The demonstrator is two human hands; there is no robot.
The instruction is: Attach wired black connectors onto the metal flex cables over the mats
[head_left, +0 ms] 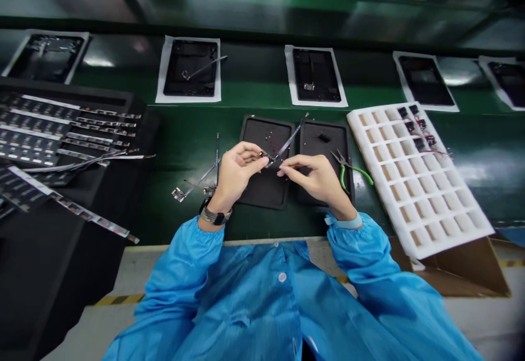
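My left hand (237, 170) pinches the connector end of a thin flex cable strip (289, 141) that slants up to the right. My right hand (314, 178) is closed in a pinch on the same strip, just right of the left fingers. Both hands hover over two black rubber mats (262, 131), which lie side by side on the green bench. Small dark parts rest on the mats. Two more flex strips with little boards (192, 185) lie left of my left wrist.
Green-handled pliers (350, 168) lie right of my right hand. A white foam grid tray (426, 186) with a few small components sits at the right. Black trays of strips (61, 131) stack at the left. Dark device panels on white sheets (191, 68) line the conveyor behind.
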